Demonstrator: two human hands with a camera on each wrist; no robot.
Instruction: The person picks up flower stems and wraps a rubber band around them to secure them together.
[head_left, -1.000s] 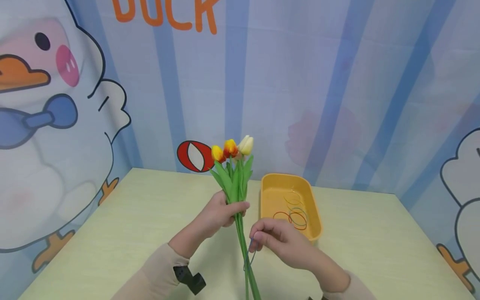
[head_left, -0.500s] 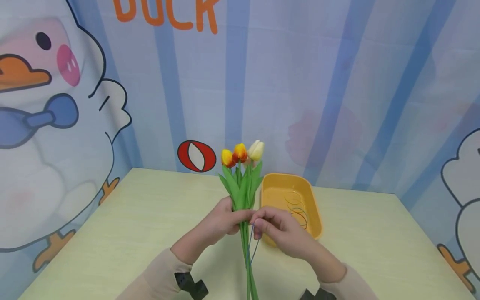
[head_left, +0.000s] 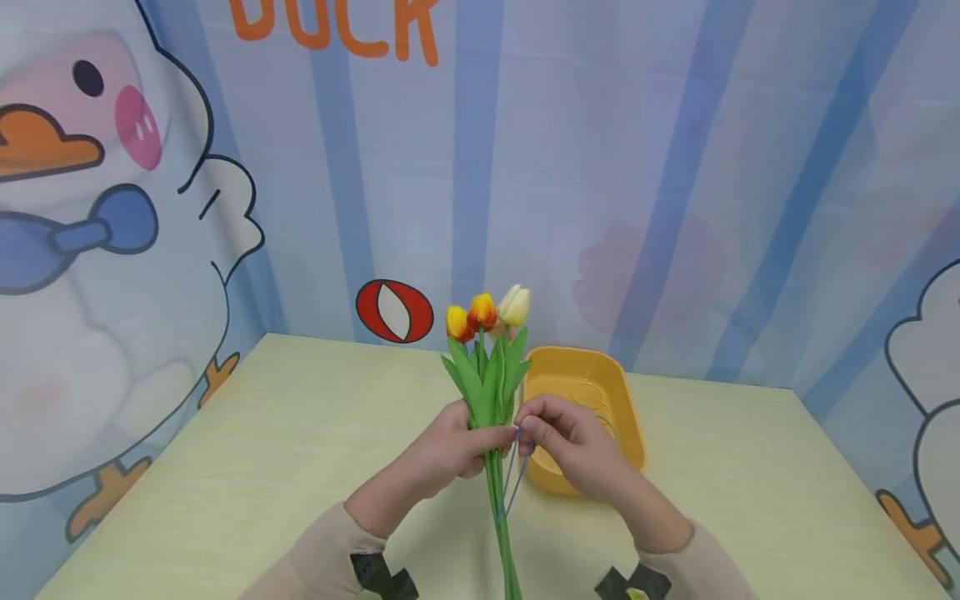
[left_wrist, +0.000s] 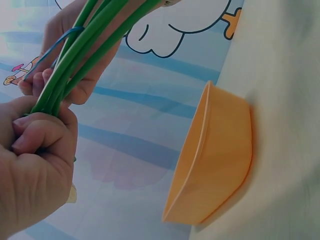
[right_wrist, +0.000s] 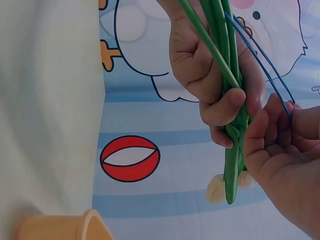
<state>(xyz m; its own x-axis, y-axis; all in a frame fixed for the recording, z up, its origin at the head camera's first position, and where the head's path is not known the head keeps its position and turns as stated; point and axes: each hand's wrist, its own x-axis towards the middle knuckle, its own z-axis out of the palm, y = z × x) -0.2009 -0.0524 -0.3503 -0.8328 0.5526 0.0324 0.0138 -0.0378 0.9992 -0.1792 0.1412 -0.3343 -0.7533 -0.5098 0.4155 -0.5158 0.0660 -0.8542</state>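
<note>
Well, my left hand (head_left: 448,443) grips the tulips (head_left: 487,390), my right hand (head_left: 576,446) pinching a blue band (left_wrist: 65,36) stretched from their stems (head_left: 494,481).

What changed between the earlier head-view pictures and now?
In the head view, the right hand, pinching the blue band, moved up beside the left hand; that hand and its tulips shifted right and slightly down. Nothing was newly gripped or released; the yellow tray stayed put.

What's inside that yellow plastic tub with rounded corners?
Thin looped bands show inside the yellow plastic tub. The right hand covers part of it, so anything there can't be seen.
</note>
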